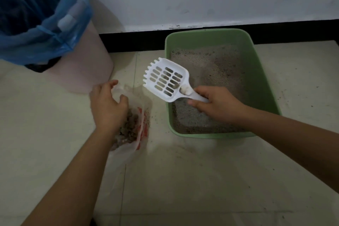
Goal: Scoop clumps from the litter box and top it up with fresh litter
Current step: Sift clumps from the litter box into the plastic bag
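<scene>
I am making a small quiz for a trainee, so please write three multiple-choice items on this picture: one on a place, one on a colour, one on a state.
1. Where does the clear bag with clumps lie?
A. on the floor beside the litter box
B. inside the litter box
C. hung on the wall

2. What colour is the litter box?
A. pink
B. green
C. blue

3. What does the right hand do?
A. rests open on the floor
B. hangs idle in the air
C. grips the scoop by its handle

Key:
1 A: the bag lies on the tiles to the left of the box, with the left hand at its mouth.
2 B: its walls and rim are plainly green.
3 C: the fingers curl round the white handle, and the scoop's head is raised.
</scene>
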